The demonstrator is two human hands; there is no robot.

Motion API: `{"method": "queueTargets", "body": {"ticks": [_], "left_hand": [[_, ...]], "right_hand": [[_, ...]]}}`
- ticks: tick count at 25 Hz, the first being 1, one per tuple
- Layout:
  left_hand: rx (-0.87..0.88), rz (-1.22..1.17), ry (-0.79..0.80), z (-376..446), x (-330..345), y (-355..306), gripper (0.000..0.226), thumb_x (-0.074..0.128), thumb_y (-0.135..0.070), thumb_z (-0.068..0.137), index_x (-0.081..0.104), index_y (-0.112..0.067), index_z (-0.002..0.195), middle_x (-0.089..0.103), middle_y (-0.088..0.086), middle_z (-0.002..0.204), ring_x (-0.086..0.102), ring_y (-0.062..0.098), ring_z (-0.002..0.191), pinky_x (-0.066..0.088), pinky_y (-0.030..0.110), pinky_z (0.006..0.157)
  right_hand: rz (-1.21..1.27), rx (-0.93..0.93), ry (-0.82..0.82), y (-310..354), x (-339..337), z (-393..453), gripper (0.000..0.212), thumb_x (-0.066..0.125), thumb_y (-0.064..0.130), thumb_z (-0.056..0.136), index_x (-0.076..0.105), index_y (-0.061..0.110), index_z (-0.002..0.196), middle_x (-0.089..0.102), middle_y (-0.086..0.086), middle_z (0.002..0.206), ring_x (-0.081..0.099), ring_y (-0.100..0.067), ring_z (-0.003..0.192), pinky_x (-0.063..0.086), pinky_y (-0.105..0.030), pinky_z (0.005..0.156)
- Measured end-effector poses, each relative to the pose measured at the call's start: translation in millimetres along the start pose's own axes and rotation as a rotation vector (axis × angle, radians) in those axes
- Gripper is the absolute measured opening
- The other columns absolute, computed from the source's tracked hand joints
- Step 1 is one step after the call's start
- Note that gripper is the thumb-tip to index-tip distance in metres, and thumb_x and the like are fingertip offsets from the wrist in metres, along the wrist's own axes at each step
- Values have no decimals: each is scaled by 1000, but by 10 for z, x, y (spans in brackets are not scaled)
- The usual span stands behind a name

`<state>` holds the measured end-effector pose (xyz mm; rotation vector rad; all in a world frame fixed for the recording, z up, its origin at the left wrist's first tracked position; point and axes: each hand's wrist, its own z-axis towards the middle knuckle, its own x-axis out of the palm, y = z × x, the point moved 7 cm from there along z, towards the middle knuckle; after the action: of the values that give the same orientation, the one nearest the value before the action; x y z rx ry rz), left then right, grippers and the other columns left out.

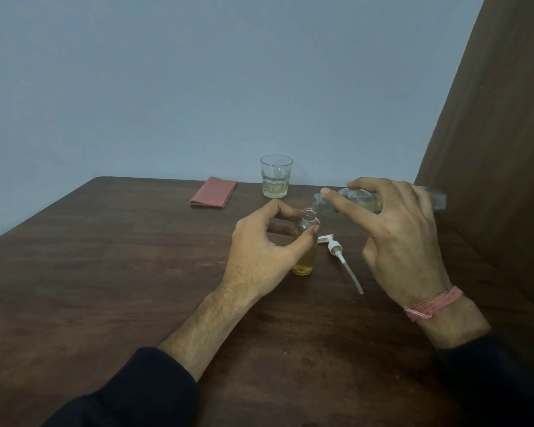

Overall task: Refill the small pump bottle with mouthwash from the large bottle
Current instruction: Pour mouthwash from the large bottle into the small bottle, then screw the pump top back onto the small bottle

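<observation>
While tipped, lg bottle unlabelled.

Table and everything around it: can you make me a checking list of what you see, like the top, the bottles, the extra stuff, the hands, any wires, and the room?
Surface: dark wooden table, a few small drops near the front edge.
Job's things: small bottle upright, open, partly filled with yellow liquid; large bottle tipped with its mouth at the small bottle's neck; pump lying on the table beside the small bottle.
Clutter: glass with a little liquid; folded pink cloth.
Hands: left hand holds the small bottle; right hand grips the large bottle.
Cables: nothing seen.
Surroundings: plain blue-grey wall; brown panel on the right.
</observation>
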<state>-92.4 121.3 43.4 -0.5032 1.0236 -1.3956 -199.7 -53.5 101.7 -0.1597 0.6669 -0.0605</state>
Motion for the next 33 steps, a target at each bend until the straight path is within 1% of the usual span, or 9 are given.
{"method": "queueTargets", "body": {"ticks": [8,12,15,18,19,22,26,29,33], "left_hand": [[-3,6,1,-2,-5,-16,31,93,-49,92,75,-40,116,80,-24,114,80,-4,101,67,31,80],[9,-8,0,-15,-12,-39,40,95,-48,90,75,-42,125,81,-24,115,80,-3,101,63,24,78],[8,28,10,-14,-5,-40,49,99,-48,85,76,-42,127,81,-24,116,80,-4,101,65,23,80],[8,44,33,-8,15,-30,51,102,-44,81,78,-42,126,81,-25,118,79,-6,103,68,24,81],[8,36,38,-7,23,-24,51,102,-40,81,78,-41,126,81,-24,118,79,-5,104,69,25,82],[6,-9,41,1,40,2,57,103,-28,82,78,-35,132,81,-20,121,79,-3,108,70,25,85],[8,-62,47,4,72,42,63,102,-16,82,75,-29,138,81,-19,122,78,-5,111,68,20,86],[10,-75,54,4,96,63,66,102,-13,82,74,-29,140,80,-20,122,77,-6,112,66,17,86],[6,-78,60,15,96,89,70,102,-13,82,72,-29,144,81,-19,123,77,-5,113,67,18,89]], "right_hand": [[69,47,21,-19,16,-32,88,58,-12,74,64,26,152,66,-13,138,62,-40,123,48,-63,102],[178,151,-4,-152,54,-55,93,68,-18,77,58,31,156,60,-3,137,58,-27,122,47,-54,101],[338,222,-45,-287,96,-78,88,71,-16,86,53,29,159,55,-2,136,56,-21,123,52,-41,103],[528,363,-53,-449,176,-104,86,71,-16,91,52,34,158,51,7,141,54,0,125,49,-9,102],[594,432,-53,-517,211,-116,86,70,-17,92,52,38,157,50,12,141,54,4,126,49,-7,101],[855,647,-55,-705,322,-168,82,66,-17,97,53,43,152,55,14,148,60,-6,135,62,-30,100],[1122,784,-77,-857,381,-236,78,61,-18,99,57,42,149,65,17,143,68,2,123,63,-19,81],[1253,834,-94,-968,438,-286,78,59,-20,99,60,42,146,71,17,137,71,-3,123,64,-24,82],[1333,867,12,-971,581,-344,77,58,-20,99,57,35,153,68,9,145,71,-10,125,65,-29,86]]}}
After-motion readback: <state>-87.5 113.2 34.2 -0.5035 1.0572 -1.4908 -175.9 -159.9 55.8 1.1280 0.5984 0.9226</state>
